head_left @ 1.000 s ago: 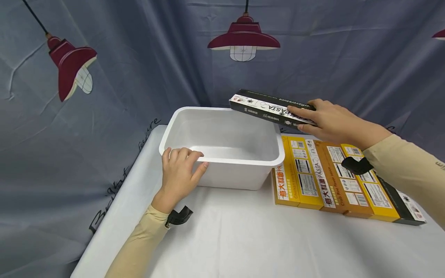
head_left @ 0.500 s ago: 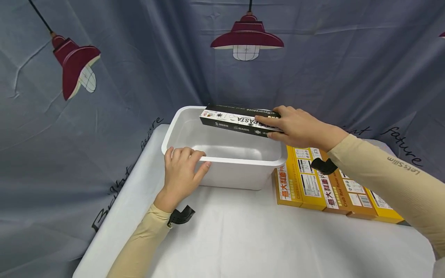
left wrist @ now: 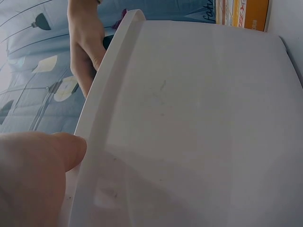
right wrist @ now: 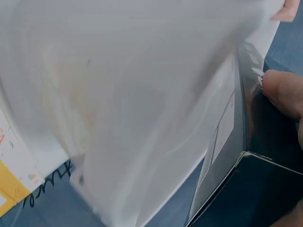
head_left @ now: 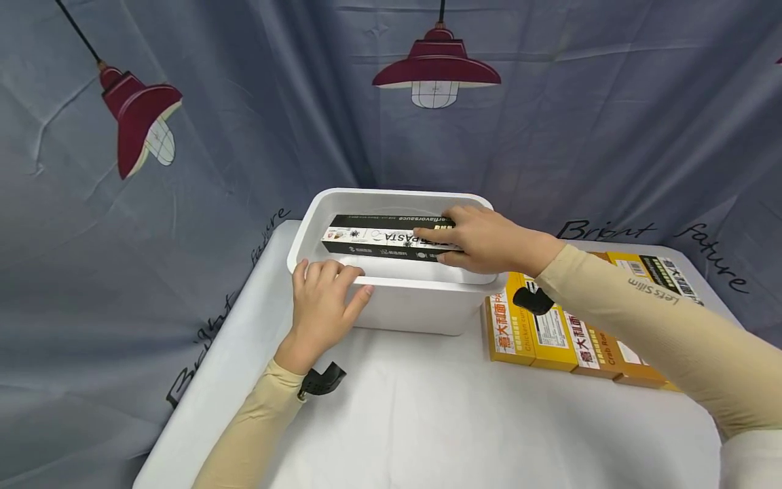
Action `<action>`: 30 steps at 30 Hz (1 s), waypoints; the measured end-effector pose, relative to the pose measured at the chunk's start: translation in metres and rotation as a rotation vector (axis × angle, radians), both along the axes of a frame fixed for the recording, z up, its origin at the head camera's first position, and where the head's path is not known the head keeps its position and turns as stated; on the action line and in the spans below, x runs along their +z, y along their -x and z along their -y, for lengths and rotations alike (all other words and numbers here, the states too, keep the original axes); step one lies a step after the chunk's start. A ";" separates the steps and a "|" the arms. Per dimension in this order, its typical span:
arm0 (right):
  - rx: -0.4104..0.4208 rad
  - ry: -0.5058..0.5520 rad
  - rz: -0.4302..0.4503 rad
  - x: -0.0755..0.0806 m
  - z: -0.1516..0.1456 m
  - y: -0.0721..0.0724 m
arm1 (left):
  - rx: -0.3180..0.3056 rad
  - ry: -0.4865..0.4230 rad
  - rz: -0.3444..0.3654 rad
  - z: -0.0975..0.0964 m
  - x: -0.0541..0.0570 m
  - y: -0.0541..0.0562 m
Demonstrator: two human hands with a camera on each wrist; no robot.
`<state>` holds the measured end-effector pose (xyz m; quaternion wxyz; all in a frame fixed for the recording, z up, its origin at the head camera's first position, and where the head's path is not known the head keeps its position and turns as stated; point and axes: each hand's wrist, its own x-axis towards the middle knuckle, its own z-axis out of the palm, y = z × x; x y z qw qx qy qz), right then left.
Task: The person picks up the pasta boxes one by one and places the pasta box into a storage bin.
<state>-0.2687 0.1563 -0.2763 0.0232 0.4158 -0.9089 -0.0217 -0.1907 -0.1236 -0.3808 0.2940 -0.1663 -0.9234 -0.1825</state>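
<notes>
A black pasta box (head_left: 366,239) with a white label band lies lengthwise inside the opening of a white plastic bin (head_left: 415,309). Its right end is gripped by my right hand (head_left: 489,239), thumb on the near side and fingers over the top and far side. In the right wrist view a fingertip (right wrist: 284,92) presses the dark box (right wrist: 265,127). My left hand (head_left: 320,305) holds the bin's near rim at the left corner, fingers over the edge and thumb outside. The left wrist view shows that thumb (left wrist: 42,170) against the rim. The box's underside is hidden.
Right of the bin, several yellow and brown pasta boxes (head_left: 552,336) lie side by side on the white table (head_left: 427,407), partly covered by the right forearm. A grey-blue curtain (head_left: 275,122) with printed lamps hangs behind.
My right hand has carried the black pasta box left and down, from above the bin's right back corner into its opening. The left hand has stayed on the rim.
</notes>
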 end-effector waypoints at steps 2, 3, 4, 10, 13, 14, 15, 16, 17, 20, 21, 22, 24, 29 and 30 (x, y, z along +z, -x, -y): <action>0.007 -0.009 0.014 -0.003 0.004 0.000 | 0.001 0.003 -0.001 0.000 0.000 0.000; 0.004 -0.019 0.022 -0.004 0.006 0.000 | 0.001 0.004 -0.001 0.000 -0.001 0.000; 0.006 -0.029 0.025 -0.005 0.008 0.000 | 0.001 0.006 0.000 0.000 -0.001 0.000; -0.007 -0.085 0.039 -0.011 0.016 -0.001 | 0.004 0.009 0.003 -0.001 -0.001 0.000; -0.013 -0.093 0.056 -0.012 0.021 -0.001 | 0.006 0.006 -0.001 -0.001 -0.002 0.000; -0.017 -0.097 0.063 -0.013 0.023 -0.001 | 0.006 0.006 -0.003 -0.001 -0.002 0.000; -0.022 -0.099 0.072 -0.013 0.024 -0.001 | 0.005 0.004 -0.007 -0.001 -0.002 0.000; -0.026 -0.102 0.078 -0.014 0.026 0.000 | 0.005 0.004 -0.010 -0.001 -0.002 0.000; -0.031 -0.108 0.087 -0.014 0.027 0.000 | 0.003 0.003 -0.013 -0.001 -0.002 0.001; -0.049 -0.121 0.116 -0.016 0.030 0.001 | 0.000 0.002 -0.021 -0.002 -0.002 0.001; -0.052 -0.123 0.127 -0.016 0.030 0.001 | -0.001 0.002 -0.023 -0.002 -0.003 0.001; -0.052 -0.125 0.137 -0.017 0.031 0.001 | 0.001 0.003 -0.024 -0.002 -0.002 0.001; -0.054 -0.128 0.159 -0.017 0.033 0.002 | 0.003 0.002 -0.025 -0.002 -0.003 0.001; -0.045 -0.131 0.206 -0.017 0.039 0.006 | 0.000 -0.003 -0.027 -0.001 -0.002 0.001; -0.041 -0.132 0.210 -0.017 0.040 0.006 | 0.000 -0.003 -0.027 -0.001 -0.002 0.001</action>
